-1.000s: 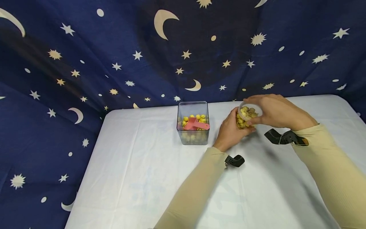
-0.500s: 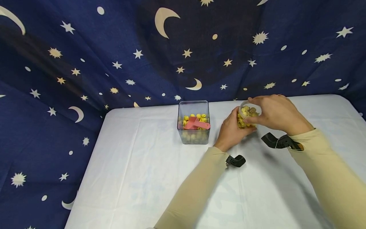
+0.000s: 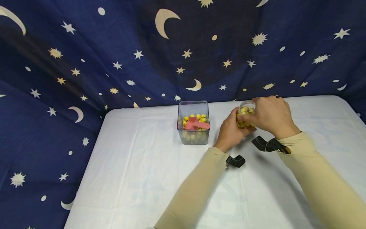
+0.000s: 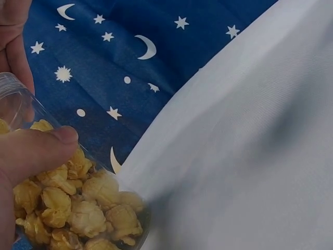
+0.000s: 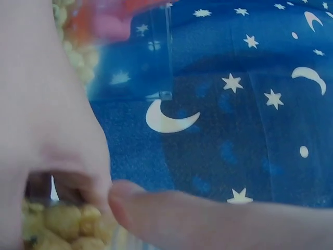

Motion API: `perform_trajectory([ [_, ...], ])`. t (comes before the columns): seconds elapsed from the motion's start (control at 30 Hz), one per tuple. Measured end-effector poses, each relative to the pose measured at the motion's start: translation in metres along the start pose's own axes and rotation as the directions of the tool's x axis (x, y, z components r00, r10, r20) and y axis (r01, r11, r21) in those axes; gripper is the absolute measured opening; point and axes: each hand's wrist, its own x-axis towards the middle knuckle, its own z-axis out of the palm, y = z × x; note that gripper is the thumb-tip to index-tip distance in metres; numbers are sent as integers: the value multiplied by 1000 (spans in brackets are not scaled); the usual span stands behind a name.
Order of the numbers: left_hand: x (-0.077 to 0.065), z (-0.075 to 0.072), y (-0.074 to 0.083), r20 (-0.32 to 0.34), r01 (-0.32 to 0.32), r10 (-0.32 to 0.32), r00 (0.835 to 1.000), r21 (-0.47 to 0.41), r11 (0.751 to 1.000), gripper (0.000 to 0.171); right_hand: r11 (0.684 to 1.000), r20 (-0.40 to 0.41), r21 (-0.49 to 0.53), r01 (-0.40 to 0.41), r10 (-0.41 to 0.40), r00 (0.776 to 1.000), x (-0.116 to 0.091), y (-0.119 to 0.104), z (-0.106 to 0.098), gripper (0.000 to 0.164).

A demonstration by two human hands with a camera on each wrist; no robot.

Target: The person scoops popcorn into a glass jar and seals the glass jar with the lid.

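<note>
A clear round jar (image 4: 83, 208) of yellow popcorn stands toward the back right of the table. My left hand (image 3: 230, 132) grips it round the side, the thumb lying across the wall in the left wrist view. Over the mouth is a clear round lid (image 3: 245, 103), with popcorn showing through it. My right hand (image 3: 270, 114) holds the lid's edge from above, thumb on the near side; its other fingertips are mostly hidden in the head view. Left of the hands stands a clear square container (image 3: 193, 138) of popcorn, with a pink scoop (image 3: 197, 124) lying on top inside.
A white cloth covers the table (image 3: 143, 178). A dark blue curtain (image 3: 128, 70) with moons and stars hangs behind and on the left. Black wrist mounts (image 3: 235, 161) stick out from both cuffs.
My right hand has turned and shifted a little left over the jar's lid, covering more of it. My left hand, the jar and the square container keep their places.
</note>
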Motion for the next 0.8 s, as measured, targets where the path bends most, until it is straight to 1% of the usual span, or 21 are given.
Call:
perform_trajectory([
  [0.17, 0, 1, -2, -3, -27, 27, 1000, 16, 1000, 76, 996, -40, -21, -87, 86, 995, -3, -9, 3, 57],
  [0.37, -1, 0, -3, 9, -30, 30, 1000, 37, 999, 81, 980, -16, -19, -199, 199, 980, -2, -16, 3, 60],
  [0.47, -1, -1, -2, 18, -31, 30, 999, 46, 998, 82, 971, -7, -20, -236, 236, 972, -2, -19, 2, 60],
  [0.57, -1, -1, -1, 21, -28, 27, 999, 46, 999, 81, 966, -4, -17, -258, 258, 966, -4, -19, 3, 61],
  [0.67, -1, 0, 0, 23, -31, 30, 999, 40, 999, 80, 963, 19, -20, -270, 271, 963, -5, -18, 4, 64],
  [0.73, -1, 0, -1, 17, -28, 28, 999, 29, 999, 80, 967, 36, -15, -255, 255, 966, -4, -17, 4, 68],
  [0.8, -1, 1, -2, 9, -29, 29, 1000, 23, 999, 80, 977, 81, -14, -214, 215, 973, -3, -13, 3, 80],
])
